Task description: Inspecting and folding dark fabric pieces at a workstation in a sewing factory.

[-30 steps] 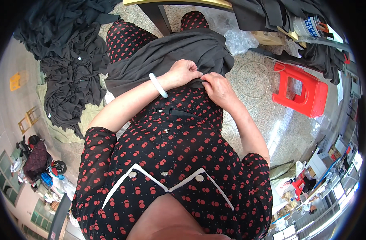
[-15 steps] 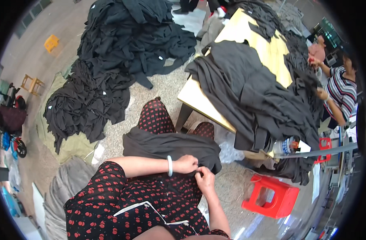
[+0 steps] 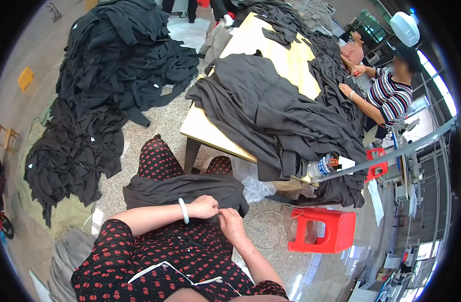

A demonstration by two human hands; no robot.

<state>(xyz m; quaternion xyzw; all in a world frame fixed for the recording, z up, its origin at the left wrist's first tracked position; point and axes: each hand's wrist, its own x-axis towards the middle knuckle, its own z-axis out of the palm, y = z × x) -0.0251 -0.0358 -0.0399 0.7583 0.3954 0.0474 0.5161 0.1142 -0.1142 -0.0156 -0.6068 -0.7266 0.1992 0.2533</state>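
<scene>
A dark grey garment (image 3: 182, 189) lies bunched across my lap, over trousers patterned in red. My left hand (image 3: 204, 207), below a pale bangle, is closed with fingers pinched at the garment's near edge. Close beside it, my right hand (image 3: 232, 224) pinches the same edge with thumb and forefinger. The fingertips almost meet, and whatever small detail lies between them is too small to make out. Most of the cloth spreads beyond my hands over my knees.
A pale table (image 3: 200, 126) piled with dark garments (image 3: 276, 105) stands ahead to the right, with a plastic bottle (image 3: 322, 166) near its corner. A red stool (image 3: 323, 230) is at right. Large dark garment heaps (image 3: 117, 60) lie ahead left. A person in stripes (image 3: 389, 95) works across the table.
The whole view has swung to the right, so the scene sits farther left and more of the right side shows. Both hands stay pinched at the garment's edge on my lap.
</scene>
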